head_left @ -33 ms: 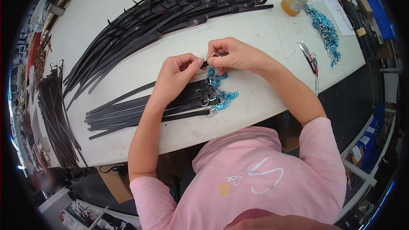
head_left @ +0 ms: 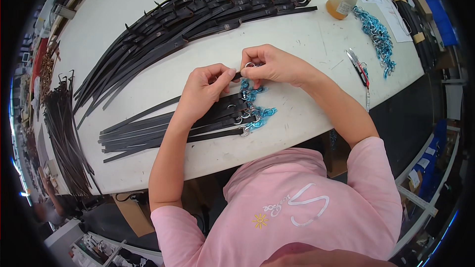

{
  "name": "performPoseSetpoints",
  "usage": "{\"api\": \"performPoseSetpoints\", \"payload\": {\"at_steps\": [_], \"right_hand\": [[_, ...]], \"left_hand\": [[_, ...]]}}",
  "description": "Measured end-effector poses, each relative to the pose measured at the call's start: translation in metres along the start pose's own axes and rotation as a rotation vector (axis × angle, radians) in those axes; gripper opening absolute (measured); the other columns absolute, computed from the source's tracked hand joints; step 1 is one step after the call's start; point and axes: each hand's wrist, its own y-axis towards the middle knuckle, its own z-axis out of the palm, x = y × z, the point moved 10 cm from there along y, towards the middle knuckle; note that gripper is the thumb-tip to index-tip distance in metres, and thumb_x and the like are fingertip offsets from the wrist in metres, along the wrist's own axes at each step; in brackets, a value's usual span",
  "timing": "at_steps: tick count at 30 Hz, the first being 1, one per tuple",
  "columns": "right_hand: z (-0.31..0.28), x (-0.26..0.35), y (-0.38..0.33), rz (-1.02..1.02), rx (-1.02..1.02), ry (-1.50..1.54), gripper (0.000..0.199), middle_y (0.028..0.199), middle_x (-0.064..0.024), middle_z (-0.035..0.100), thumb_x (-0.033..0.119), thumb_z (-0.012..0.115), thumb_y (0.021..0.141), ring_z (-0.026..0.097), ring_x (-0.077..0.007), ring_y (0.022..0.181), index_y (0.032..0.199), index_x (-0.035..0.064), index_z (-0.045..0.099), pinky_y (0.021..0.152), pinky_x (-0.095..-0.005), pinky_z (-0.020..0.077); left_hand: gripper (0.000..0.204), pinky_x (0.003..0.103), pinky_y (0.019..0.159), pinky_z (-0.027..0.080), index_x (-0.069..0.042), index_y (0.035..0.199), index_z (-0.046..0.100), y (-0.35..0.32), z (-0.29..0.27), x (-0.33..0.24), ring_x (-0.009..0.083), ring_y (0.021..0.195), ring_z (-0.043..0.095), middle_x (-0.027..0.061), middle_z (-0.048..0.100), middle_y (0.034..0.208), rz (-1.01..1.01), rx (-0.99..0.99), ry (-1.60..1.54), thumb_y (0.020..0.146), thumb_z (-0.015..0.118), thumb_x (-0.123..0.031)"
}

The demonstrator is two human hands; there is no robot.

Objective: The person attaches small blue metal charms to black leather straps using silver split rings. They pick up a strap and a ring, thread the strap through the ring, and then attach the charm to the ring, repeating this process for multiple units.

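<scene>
My left hand (head_left: 210,86) pinches a black strap (head_left: 237,75) between thumb and fingers, close to its end. Opposite it, my right hand (head_left: 267,66) is closed on the same strap end, where a silver ring (head_left: 250,65) shows at the fingertips. Fingers hide most of the join between strap and ring. Just below my hands lies a bunch of black straps (head_left: 143,131), their right ends fitted with silver rings (head_left: 244,130). Blue plastic wrapping (head_left: 267,112) clings around those rings.
Many black straps with loops (head_left: 198,15) cover the far table (head_left: 297,133). Another strap bundle (head_left: 67,133) hangs over the left edge. To the right are a bottle of amber liquid (head_left: 341,5), blue-wrapped rings (head_left: 378,39) and red-handled snips (head_left: 360,66). A person (head_left: 52,205) is at lower left.
</scene>
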Motion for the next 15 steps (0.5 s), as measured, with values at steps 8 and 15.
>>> {"api": "performPoseSetpoints", "payload": {"at_steps": [8,15], "right_hand": [[-0.002,-0.003,0.002,0.025,-0.013,-0.01,0.017,0.079,-0.0004,0.063,0.02,0.069,0.093,0.061,-0.0077,0.068,0.09,0.005,0.061,0.065,-0.023,0.0515],[-0.002,-0.004,0.004,0.012,-0.01,-0.044,0.018,0.077,-0.001,0.063,0.02,0.069,0.094,0.06,-0.0081,0.067,0.092,0.0039,0.062,0.065,-0.0238,0.0521]], "left_hand": [[0.022,0.025,0.069,0.049,0.003,0.1,0.07,-0.001,0.008,-0.007,0.0078,0.075,0.059,0.003,0.07,0.085,0.079,0.009,0.077,0.098,0.065,-0.018],[0.021,0.02,0.061,0.04,0.0,0.108,0.07,-0.004,0.006,-0.009,0.0026,0.07,0.05,-0.0022,0.067,0.086,0.068,0.045,0.037,0.1,0.063,-0.018]]}}
